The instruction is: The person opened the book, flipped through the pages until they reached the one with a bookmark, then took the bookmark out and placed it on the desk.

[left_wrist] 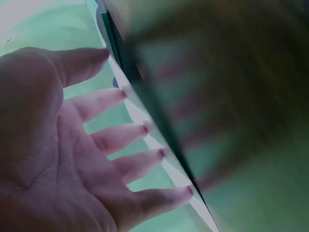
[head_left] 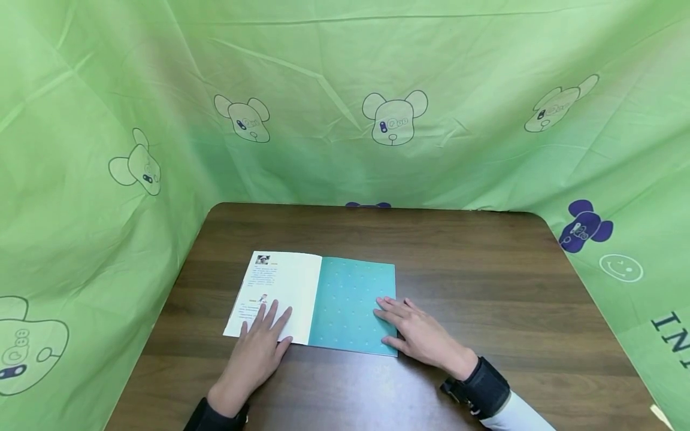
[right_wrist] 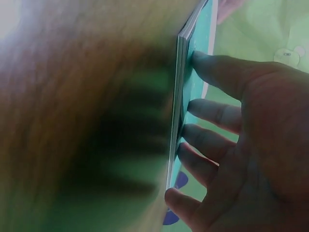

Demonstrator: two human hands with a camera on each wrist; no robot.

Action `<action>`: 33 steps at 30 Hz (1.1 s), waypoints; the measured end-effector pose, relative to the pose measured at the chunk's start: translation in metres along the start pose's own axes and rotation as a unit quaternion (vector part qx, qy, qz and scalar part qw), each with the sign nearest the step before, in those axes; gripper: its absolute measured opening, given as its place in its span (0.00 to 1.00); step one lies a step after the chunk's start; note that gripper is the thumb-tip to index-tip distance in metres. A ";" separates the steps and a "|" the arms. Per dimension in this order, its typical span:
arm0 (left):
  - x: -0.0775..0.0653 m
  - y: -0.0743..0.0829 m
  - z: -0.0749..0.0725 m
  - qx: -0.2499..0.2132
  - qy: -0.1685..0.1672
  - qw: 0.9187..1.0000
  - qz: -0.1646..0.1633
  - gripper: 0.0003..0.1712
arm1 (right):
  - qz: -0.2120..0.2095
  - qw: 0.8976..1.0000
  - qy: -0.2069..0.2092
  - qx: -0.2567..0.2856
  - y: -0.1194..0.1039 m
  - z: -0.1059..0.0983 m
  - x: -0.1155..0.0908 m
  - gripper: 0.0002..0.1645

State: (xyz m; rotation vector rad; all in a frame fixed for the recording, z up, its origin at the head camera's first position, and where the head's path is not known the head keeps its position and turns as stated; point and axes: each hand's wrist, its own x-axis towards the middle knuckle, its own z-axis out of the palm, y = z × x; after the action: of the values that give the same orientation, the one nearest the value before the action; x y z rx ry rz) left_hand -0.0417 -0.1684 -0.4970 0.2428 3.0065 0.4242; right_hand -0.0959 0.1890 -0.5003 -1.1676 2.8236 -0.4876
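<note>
An open book [head_left: 350, 302] lies on the table, its left page white with small text and pictures, its right page teal with pale dots. My left hand [head_left: 257, 350] rests with spread fingers on the lower part of the white page. In the left wrist view, the left hand's fingertips [left_wrist: 161, 153] meet the page edge. My right hand [head_left: 423, 332] lies at the right edge of the teal page, fingers extended onto it. The right wrist view shows the right hand's fingertips [right_wrist: 186, 130] touching the teal page beside the book's layered page edges [right_wrist: 176, 111].
The brown wooden table [head_left: 485, 269] has rounded far corners. Green cloth [head_left: 323, 60] printed with bear heads hangs behind and along both sides. A pale object [head_left: 660, 417] shows at the table's right front edge. Black bands [head_left: 482, 386] circle both wrists.
</note>
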 end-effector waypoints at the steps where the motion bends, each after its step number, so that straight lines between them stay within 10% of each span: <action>1: 0.000 0.001 0.000 -0.001 -0.005 1.000 -0.001 0.35 | 0.000 1.000 -0.003 0.002 0.001 -0.001 0.000 0.37; 14: 0.003 0.018 0.000 0.010 -0.047 0.999 -0.001 0.35 | -0.018 1.000 -0.005 0.017 0.011 -0.006 -0.001 0.46; 33: 0.011 0.038 0.002 -0.004 -0.067 0.997 0.034 0.46 | -0.015 0.996 0.068 -0.063 0.004 0.002 0.006 0.33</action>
State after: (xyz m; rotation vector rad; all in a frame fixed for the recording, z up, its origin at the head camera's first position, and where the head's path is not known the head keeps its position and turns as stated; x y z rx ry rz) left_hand -0.0467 -0.1304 -0.4892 0.3592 2.8715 0.4085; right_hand -0.1026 0.1874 -0.5032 -1.2460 2.9948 -0.4116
